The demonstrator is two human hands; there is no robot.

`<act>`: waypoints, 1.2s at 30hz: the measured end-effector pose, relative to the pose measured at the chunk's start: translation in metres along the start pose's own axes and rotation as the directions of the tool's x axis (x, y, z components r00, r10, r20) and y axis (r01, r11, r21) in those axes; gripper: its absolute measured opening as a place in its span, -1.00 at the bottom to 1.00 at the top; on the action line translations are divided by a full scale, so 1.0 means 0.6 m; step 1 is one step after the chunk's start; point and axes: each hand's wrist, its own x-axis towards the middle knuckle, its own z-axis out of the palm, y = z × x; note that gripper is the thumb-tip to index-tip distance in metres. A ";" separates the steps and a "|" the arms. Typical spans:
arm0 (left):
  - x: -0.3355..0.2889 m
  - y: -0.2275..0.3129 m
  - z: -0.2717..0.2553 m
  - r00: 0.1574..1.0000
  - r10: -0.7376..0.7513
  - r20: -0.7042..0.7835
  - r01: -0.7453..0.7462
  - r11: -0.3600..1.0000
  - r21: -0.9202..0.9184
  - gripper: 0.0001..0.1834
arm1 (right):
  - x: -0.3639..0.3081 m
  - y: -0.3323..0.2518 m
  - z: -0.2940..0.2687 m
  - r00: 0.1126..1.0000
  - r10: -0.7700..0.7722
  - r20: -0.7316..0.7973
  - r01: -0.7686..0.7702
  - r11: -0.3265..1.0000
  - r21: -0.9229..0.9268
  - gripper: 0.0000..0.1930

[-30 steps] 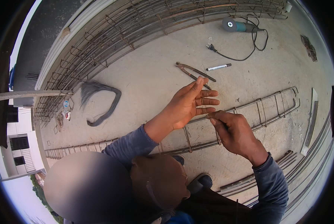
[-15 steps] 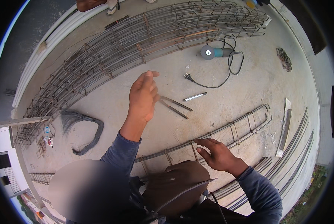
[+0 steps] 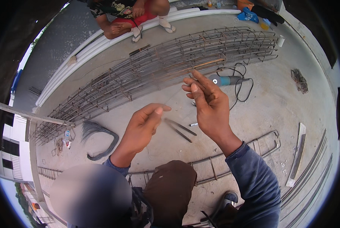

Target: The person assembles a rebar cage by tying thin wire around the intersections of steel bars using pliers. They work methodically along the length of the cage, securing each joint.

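My left hand (image 3: 141,129) is raised over the concrete floor, thumb and index finger pinched together. Higher and to the right, my right hand (image 3: 213,108) has its thumb pressed against its curled fingers. A faint, thin line, apparently a tie wire (image 3: 178,92), runs between the fingertips of both hands. Beneath them on the floor lies a pair of pincers (image 3: 184,128) with dark handles spread, its head hidden by my left hand. A bent bundle of tie wire (image 3: 115,140) rests left of my left hand. A narrow rebar frame (image 3: 213,170) lies by my knee.
Long rebar cages (image 3: 147,70) stretch across the far floor. An angle grinder (image 3: 225,80) with a black cord lies behind my right hand. Another person (image 3: 118,22) sits on white pipes (image 3: 76,64) at the back. Loose bars (image 3: 310,163) lie at right.
My right hand has risen from the rebar frame to beside the left, its fingers now pinched. The left hand has lowered slightly. The view has tilted up, bringing the seated person into sight.
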 end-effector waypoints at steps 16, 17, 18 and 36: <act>-0.196 0.137 0.144 0.771 0.159 -0.617 0.129 0.909 0.396 -0.67 | -0.003 -0.035 -0.008 0.821 -0.347 0.452 0.073 0.851 0.520 -0.65; -0.207 0.152 0.156 0.769 0.201 -0.607 0.162 0.857 0.489 -0.67 | -0.007 -0.042 -0.019 0.813 -0.350 0.465 0.054 0.841 0.538 -0.66; -0.213 0.168 0.170 0.770 0.243 -0.590 0.190 0.795 0.576 -0.66 | -0.007 -0.048 -0.031 0.803 -0.357 0.478 0.040 0.832 0.554 -0.67; -0.277 0.210 0.237 0.827 0.216 -0.518 0.431 0.348 0.833 -0.70 | -0.039 -0.058 -0.090 0.325 -0.786 0.526 0.928 0.373 -0.016 -0.82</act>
